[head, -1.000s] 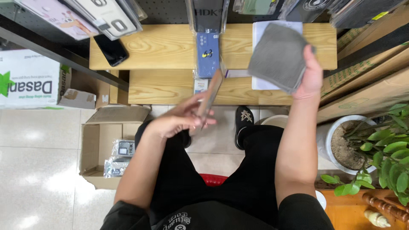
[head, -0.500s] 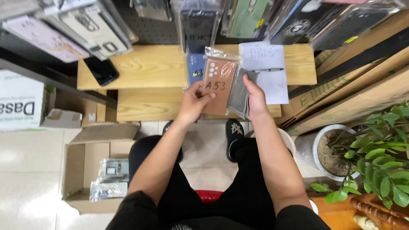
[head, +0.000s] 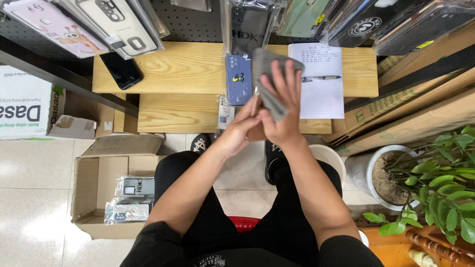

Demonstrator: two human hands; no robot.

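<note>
My right hand is shut on a grey cloth and presses it over a brownish packaged phone case. The case is almost wholly hidden behind the hand and cloth. My left hand grips that case from below and the left. Both hands meet above the front of a two-step wooden shelf. Just left of the cloth, a blue phone case lies on the upper step.
An open notebook with a pen lies on the shelf at right, and a black phone at left. Packaged cases hang overhead. A cardboard box holding cases sits on the floor at left, a potted plant at right.
The right hand came down from the raised cloth to the case, and the cloth now covers the case. The case's face, visible half a second ago, is hidden.
</note>
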